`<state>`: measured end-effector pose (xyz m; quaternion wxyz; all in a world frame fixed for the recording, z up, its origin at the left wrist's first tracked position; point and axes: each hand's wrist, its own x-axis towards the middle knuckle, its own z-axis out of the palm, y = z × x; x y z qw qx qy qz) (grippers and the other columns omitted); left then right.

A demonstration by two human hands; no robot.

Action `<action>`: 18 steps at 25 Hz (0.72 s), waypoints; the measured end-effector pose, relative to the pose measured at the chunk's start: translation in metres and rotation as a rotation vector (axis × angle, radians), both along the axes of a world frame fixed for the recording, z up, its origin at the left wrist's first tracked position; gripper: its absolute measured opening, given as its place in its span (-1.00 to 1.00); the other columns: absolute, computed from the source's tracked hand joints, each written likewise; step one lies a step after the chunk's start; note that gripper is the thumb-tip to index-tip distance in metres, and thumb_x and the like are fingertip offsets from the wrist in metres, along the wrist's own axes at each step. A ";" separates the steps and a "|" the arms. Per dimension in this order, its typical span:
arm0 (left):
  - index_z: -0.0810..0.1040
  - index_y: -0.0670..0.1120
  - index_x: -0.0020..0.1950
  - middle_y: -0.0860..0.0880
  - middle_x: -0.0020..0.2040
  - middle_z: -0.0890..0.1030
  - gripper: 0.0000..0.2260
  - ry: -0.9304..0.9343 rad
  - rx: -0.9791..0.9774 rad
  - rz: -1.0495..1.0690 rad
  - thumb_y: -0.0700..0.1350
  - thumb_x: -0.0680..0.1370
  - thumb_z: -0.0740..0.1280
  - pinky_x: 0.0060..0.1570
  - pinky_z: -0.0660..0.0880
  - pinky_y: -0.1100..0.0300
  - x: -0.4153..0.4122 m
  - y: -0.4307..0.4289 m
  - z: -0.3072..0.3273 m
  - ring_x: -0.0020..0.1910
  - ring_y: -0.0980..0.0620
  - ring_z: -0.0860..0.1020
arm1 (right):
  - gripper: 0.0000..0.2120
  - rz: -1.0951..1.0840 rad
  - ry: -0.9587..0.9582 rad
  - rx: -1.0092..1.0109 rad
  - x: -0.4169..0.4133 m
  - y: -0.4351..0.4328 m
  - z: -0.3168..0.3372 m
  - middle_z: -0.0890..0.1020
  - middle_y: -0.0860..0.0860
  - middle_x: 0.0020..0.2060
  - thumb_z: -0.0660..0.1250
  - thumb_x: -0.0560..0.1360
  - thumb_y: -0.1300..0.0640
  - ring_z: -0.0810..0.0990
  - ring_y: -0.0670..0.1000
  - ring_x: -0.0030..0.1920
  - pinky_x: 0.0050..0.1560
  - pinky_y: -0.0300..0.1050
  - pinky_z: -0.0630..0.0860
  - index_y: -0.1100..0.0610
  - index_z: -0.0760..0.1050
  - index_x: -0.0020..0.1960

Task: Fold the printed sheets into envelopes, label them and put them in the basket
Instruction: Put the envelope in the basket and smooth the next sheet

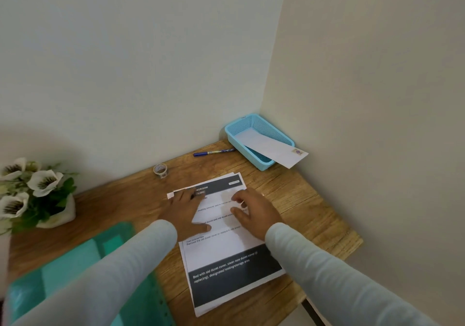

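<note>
pale corner walls (151, 48), wooden desk (302, 200)

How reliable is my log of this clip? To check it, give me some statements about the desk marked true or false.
An envelope lies in the blue basket. True.
The pen is in the right hand. False: it lies on the table near the basket; the right hand rests on the printed sheets.
The left hand rests on the printed sheets. True.
The tape roll sits in the basket. False: it stands on the table.
</note>
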<state>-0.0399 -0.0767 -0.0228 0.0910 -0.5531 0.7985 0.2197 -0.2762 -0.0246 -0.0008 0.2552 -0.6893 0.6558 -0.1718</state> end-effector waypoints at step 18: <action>-0.34 0.14 0.62 0.07 0.62 -0.38 0.16 -0.121 0.021 -0.184 0.66 0.27 0.16 0.52 -0.32 -0.14 0.023 -0.001 -0.027 0.59 -0.06 -0.38 | -0.18 0.243 0.594 0.129 0.005 -0.035 -0.049 -0.19 0.05 0.67 -0.14 0.62 -0.39 -0.23 0.12 0.65 0.63 0.17 -0.15 0.08 -0.26 0.67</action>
